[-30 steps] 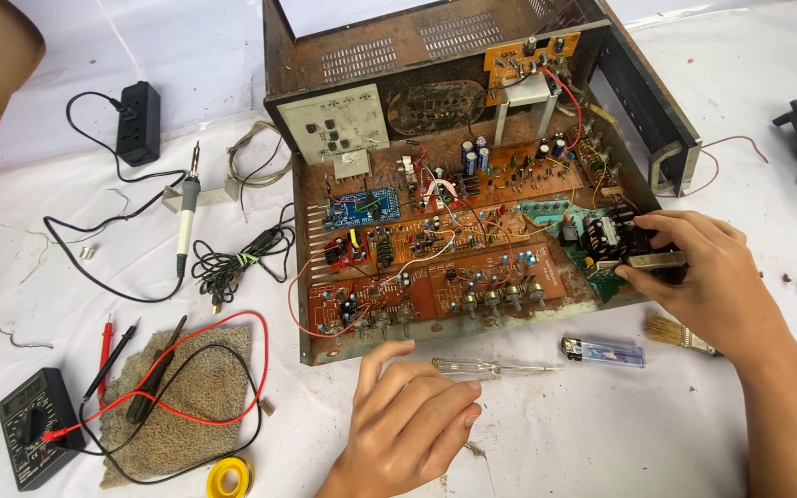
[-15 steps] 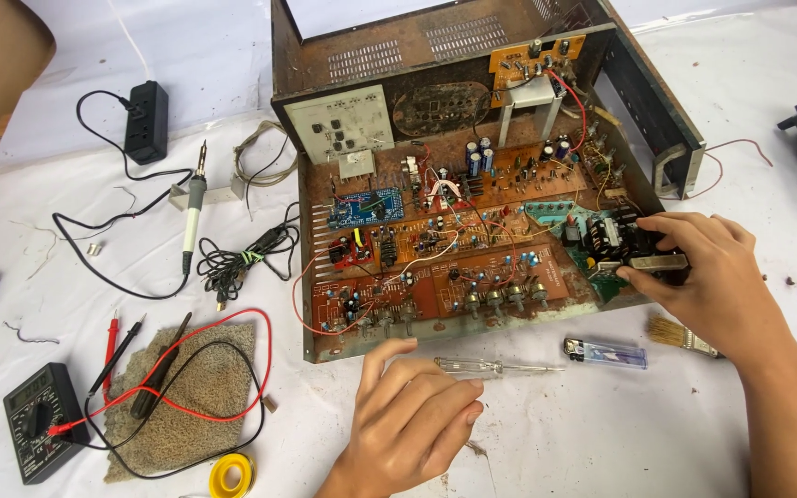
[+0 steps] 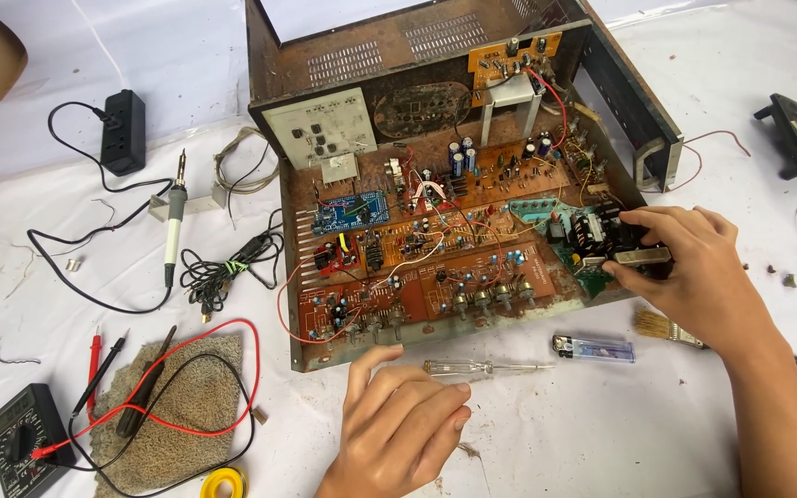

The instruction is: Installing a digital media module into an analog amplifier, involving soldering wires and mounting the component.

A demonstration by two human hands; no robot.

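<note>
The small dark part [image 3: 634, 247] is pinched between thumb and fingers of the right hand [image 3: 694, 267], at the right end of the green circuit board [image 3: 576, 242]; its exact form is hidden by the fingers. That board sits inside the rusty open metal chassis [image 3: 435, 65], directly under the right hand, tilted slightly toward the front edge. The clear-handled screwdriver [image 3: 481, 367] lies flat on the white cloth, just beyond the fingertips of the left hand [image 3: 398, 429], its shaft pointing right.
</note>
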